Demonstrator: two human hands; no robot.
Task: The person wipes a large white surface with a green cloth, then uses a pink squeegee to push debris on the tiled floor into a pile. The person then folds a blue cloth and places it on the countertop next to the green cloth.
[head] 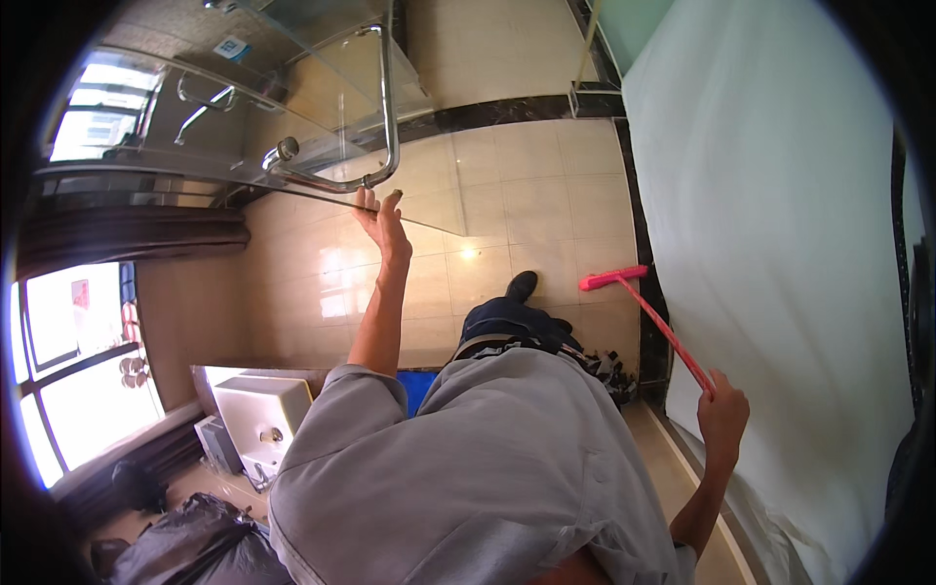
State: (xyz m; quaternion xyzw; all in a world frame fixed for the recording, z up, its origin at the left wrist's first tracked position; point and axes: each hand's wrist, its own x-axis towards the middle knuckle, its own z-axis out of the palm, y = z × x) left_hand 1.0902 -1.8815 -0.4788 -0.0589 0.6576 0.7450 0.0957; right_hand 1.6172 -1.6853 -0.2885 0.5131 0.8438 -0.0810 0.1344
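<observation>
My left hand (385, 225) reaches to the clear glass door (431, 197), its fingers and thumb at the door's edge just below the bent chrome handle (390, 110). The thumb and fingers appear to lie around that edge. My right hand (724, 417) is closed around the upper end of a thin red broom handle (669, 329). Its pink broom head (613, 278) rests on the tiled floor (526, 212), close to the dark stone border (651, 358).
A white sheet (775, 256) hangs along the right side. At lower left are a white basin (256, 409) and dark plastic bags (197, 545). A chrome tap or shower fitting (205, 113) shows behind the glass. A dark stone sill (504, 110) crosses the floor.
</observation>
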